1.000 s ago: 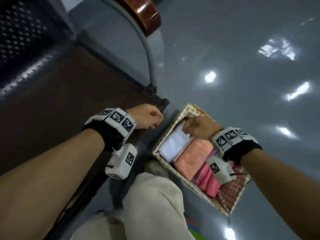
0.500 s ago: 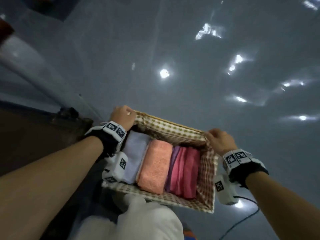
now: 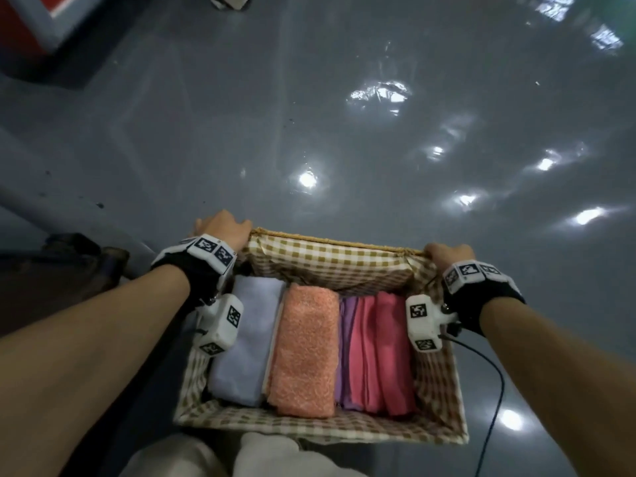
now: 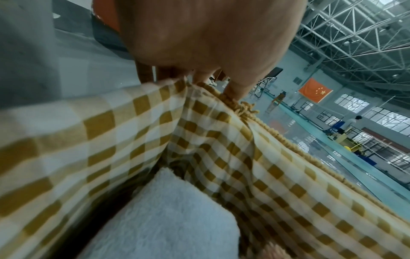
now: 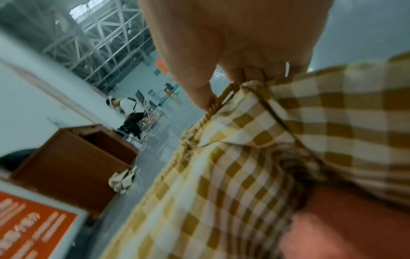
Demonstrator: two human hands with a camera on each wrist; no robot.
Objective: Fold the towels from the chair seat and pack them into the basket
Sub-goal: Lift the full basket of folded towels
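Nearest to the person, just past their pale trouser knees [image 3: 192,456], sits the rectangular wicker basket with its tan-and-cream checked cloth lining [image 3: 323,428]. Inside it four folded towels stand side by side, filling the floor of the basket from wall to wall: a pale lavender-white terry towel [image 3: 247,342] on the left, a salmon-orange nubbly towel [image 3: 304,349] beside it, then a thin purple towel [image 3: 342,352] pressed against a pink folded towel [image 3: 382,352] on the right. They look neatly packed, edges level.

Farther out, the left hand [image 3: 220,227] curls over the basket's far left corner, and the wrist view shows its fingers [image 4: 233,87] hooked on the braided rim. The right hand [image 3: 447,254] grips the far right corner the same way, thumb on the braid.

Beyond lies the glossy grey floor [image 3: 309,98]. No chair seat or loose towel is in sight, so I judge the folding and packing done, with only carrying or setting down the basket left.
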